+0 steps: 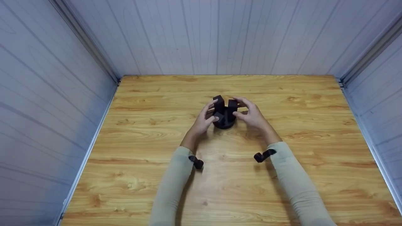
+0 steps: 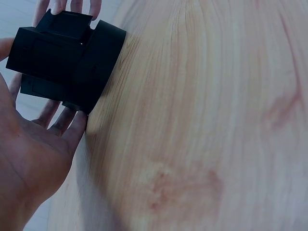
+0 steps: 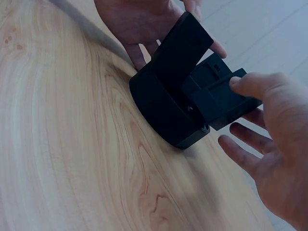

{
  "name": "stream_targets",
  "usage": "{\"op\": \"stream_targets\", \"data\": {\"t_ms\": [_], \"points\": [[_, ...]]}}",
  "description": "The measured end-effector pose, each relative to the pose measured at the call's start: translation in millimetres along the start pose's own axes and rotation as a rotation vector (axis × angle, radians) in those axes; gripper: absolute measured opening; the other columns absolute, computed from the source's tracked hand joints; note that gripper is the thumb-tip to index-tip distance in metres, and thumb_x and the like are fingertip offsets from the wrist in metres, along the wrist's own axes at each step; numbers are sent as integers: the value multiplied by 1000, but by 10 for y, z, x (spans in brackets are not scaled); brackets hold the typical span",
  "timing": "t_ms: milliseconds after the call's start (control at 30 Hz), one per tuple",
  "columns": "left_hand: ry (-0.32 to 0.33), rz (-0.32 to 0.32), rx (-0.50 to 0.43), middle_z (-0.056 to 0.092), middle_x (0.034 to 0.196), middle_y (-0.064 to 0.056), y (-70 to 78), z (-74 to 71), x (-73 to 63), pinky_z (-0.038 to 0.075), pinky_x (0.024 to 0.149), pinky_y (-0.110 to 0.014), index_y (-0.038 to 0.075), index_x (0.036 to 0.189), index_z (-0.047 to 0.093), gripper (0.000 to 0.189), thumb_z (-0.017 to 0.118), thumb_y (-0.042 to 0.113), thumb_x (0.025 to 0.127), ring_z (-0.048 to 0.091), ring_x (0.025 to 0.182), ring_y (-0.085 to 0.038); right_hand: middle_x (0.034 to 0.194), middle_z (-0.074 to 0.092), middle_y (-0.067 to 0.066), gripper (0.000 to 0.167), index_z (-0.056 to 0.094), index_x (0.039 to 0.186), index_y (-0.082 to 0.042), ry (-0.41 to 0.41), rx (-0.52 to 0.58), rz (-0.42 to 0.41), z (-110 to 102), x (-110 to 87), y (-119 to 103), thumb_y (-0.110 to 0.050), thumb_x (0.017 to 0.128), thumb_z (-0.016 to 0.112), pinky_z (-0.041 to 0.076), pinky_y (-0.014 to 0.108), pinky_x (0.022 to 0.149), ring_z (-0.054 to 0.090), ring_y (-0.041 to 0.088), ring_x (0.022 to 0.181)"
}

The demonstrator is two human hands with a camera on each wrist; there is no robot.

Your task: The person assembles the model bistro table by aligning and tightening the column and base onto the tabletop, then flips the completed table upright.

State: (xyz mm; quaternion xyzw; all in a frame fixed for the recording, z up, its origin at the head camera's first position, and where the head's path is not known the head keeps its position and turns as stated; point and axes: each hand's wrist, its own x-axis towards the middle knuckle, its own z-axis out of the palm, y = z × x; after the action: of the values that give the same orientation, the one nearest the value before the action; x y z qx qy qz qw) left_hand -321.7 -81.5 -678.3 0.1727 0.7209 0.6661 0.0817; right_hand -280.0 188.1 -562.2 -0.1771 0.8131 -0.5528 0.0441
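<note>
A black holder (image 1: 225, 124) with a round base and several upright rectangular parts stands on the table. My left hand (image 1: 202, 121) grips it from the left, thumb at the near upright part and fingers by the taller one behind. From the right, my right hand (image 1: 251, 115) holds another upright part, its thumb on the near face and fingers behind. In the right wrist view the right thumb (image 3: 240, 85) presses the face of a boxy part that leans outward from the base. The left wrist view shows the left fingers (image 2: 72, 132) reaching under the holder's side, partly hidden by it.
The wood-grain table (image 1: 141, 175) is bounded by a pale panel wall (image 1: 201, 37) behind and walls on both sides. A small black camera mount (image 1: 197, 162) sits at the left wrist, and another (image 1: 263, 155) at the right.
</note>
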Motion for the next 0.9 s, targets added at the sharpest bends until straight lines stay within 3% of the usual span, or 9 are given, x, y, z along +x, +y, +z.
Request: {"op": "stream_targets", "data": {"t_ms": [133,200,367,467,600,733,767,800,900], "points": [[4,5,10,42,179,-6,8,13,-4,40,137,-49,40,169,49,78,71,11,100,48,163,-30,162,56,29,61,56,163,0,-3,78,3,-3,-1,15,8,104,69,60,23,98,62,47,140],[4,3,14,42,180,-6,14,17,-9,40,137,-50,41,169,49,78,71,11,100,48,163,-31,165,56,27,58,58,161,0,-7,95,-4,-5,-2,20,10,104,65,58,18,96,60,44,144],[14,21,37,43,178,-10,94,43,-43,43,135,-51,37,169,50,78,70,10,99,51,161,-34,162,63,23,48,67,154,-1,0,58,-5,-11,-3,35,6,106,69,58,17,93,66,31,137],[25,21,37,45,177,-11,138,53,-61,44,135,-48,33,170,51,78,70,10,98,52,160,-33,155,68,25,45,70,147,1,41,23,1,8,-3,35,0,103,78,58,16,83,71,20,110],[30,-7,27,46,176,-15,246,66,-117,44,135,-46,29,171,50,78,69,9,98,52,160,-34,134,74,28,43,70,134,4,127,-9,1,69,-9,35,-4,96,88,52,15,72,63,8,83],[22,-34,4,46,175,-15,226,56,-109,44,134,-47,33,171,48,79,68,9,99,51,162,-36,115,71,23,43,65,125,5,195,-24,-16,138,-18,48,-4,92,92,49,14,74,58,7,82],[21,-39,3,46,175,-15,219,55,-107,44,135,-47,35,171,48,79,68,9,99,50,162,-36,115,70,21,44,64,124,5,203,-23,-20,150,-22,56,-5,92,93,49,14,75,58,8,85],[19,-36,-9,46,175,-12,118,34,-54,44,135,-46,38,171,48,79,69,10,99,50,163,-34,116,70,19,44,64,124,5,206,-23,-23,160,-24,60,-5,93,92,49,15,76,58,10,87],[21,-33,-2,46,175,-11,114,33,-54,43,135,-48,41,170,48,79,68,10,100,50,163,-35,122,70,18,46,63,128,3,192,-37,-27,159,-40,68,-8,94,92,51,20,82,60,16,97]]}}
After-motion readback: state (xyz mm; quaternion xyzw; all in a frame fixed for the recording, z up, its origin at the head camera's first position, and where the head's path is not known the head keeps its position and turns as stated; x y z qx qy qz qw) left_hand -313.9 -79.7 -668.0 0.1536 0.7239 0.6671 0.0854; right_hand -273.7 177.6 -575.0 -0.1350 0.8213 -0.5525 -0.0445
